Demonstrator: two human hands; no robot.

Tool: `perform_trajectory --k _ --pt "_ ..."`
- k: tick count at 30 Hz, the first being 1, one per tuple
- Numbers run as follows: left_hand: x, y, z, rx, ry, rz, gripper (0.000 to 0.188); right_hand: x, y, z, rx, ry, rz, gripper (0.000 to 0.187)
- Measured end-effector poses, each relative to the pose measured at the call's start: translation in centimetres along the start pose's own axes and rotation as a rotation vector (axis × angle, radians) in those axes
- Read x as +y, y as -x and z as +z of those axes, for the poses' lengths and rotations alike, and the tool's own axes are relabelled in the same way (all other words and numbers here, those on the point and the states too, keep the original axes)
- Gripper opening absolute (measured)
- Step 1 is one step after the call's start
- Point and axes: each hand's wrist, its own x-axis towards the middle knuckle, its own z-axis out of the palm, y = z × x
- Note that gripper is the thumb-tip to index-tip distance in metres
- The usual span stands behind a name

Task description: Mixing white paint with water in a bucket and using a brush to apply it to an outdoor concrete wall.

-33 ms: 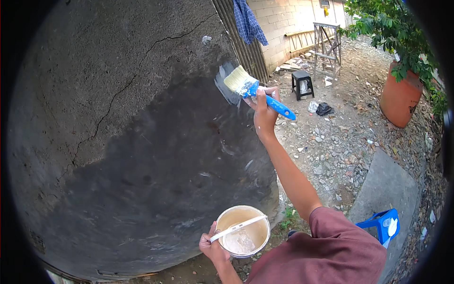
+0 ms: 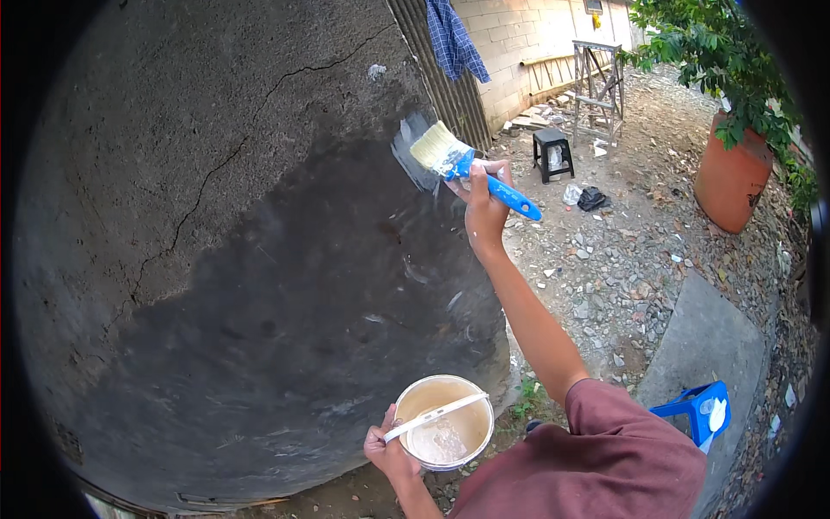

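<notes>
My right hand (image 2: 487, 203) is closed round the blue handle of a wide paintbrush (image 2: 506, 192). The pale bristles lie over a whitish wet-looking patch (image 2: 413, 169) near the right edge of a dark grey wall (image 2: 285, 285); whether they press on it I cannot tell. Low in the picture, my left hand (image 2: 389, 445) grips the rim of a white bucket (image 2: 491, 424) at its left side. The bucket's white handle crosses its mouth, and some pale, thick liquid (image 2: 437, 441) lies inside.
A long crack (image 2: 207, 180) runs over the wall's lighter upper part. A checked blue cloth (image 2: 454, 43) hangs beyond its edge. On the rubble ground stand a black stool (image 2: 551, 138), a wooden stepladder (image 2: 598, 95), an orange planter (image 2: 733, 177) and a blue stool (image 2: 683, 408).
</notes>
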Motion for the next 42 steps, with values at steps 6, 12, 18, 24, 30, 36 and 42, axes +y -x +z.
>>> perform_trajectory --k 6,12,18,24,30,36,42 --pt "-0.1 -0.1 0.8 -0.009 0.002 -0.017 0.035 1.0 0.8 -2.7 -0.036 0.042 0.048 0.011" --pt "-0.3 -0.2 1.1 -0.025 -0.025 -0.022 0.036 -0.4 1.6 -3.4 -0.005 0.131 0.026 0.013" --pt "-0.5 0.0 0.9 -0.033 -0.036 -0.018 0.035 -1.7 -0.5 -1.2 -0.047 0.241 -0.307 0.019" --pt "-0.2 0.2 0.6 -0.010 -0.030 -0.012 0.035 -1.2 -0.9 -1.2 -0.161 0.554 -0.283 0.017" --pt "-0.3 0.2 0.2 -0.012 -0.030 -0.015 0.035 1.4 1.4 -4.3 -0.151 0.547 -0.243 0.018" --pt "-0.2 0.0 0.3 -0.016 -0.034 -0.017 0.036 0.6 3.2 -5.3 -0.109 0.520 -0.092 0.019" --pt "-0.5 0.2 0.1 -0.035 -0.019 -0.045 0.037 -1.5 0.8 -1.6 -0.065 0.406 -0.376 0.016"
